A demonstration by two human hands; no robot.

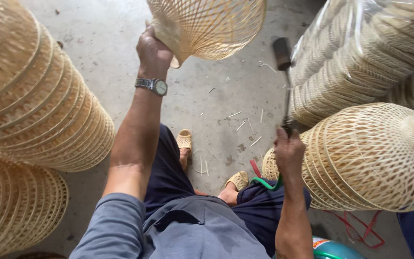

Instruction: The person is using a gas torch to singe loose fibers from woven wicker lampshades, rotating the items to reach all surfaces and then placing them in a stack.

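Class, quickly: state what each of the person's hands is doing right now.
Left hand: closed, holding the woven bamboo shade by its edge.
Right hand: closed around the handle of a hammer-like tool, raised.

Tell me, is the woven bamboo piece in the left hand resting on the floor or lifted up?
Lifted. The left hand grips the bamboo piece by its edge, above the floor.

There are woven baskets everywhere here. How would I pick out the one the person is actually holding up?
Start from the bare concrete floor between the basket stacks. Above it, the left hand, wristwatch below, grips a funnel-shaped open-weave bamboo basket. Unlike its stacked neighbours, it is single and held in the air.
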